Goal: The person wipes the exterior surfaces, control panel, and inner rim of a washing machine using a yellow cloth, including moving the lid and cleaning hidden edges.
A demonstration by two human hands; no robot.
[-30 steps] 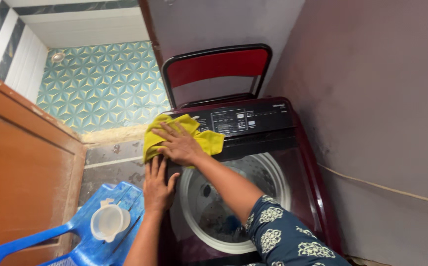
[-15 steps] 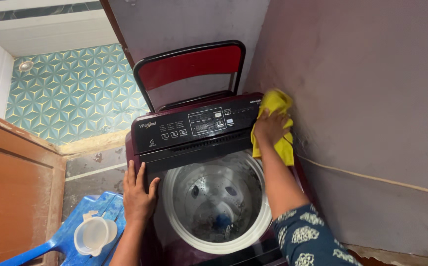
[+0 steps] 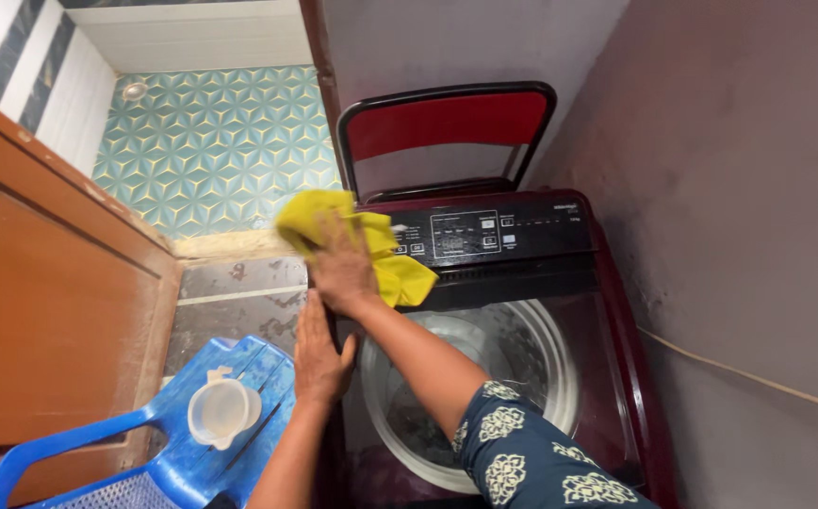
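Blue plastic chair (image 3: 239, 415), clear jug (image 3: 223, 411)

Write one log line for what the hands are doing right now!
right hand: presses yellow cloth on washing machine panel's left end | left hand: flat on machine's left edge | beside: blue chair, plastic cup

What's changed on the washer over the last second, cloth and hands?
The right hand swept the yellow cloth from the control panel's left end to its right end, then back to the left end, gripping it throughout. The left hand stayed braced on the dark red top-loading washing machine, whose lid stayed up.
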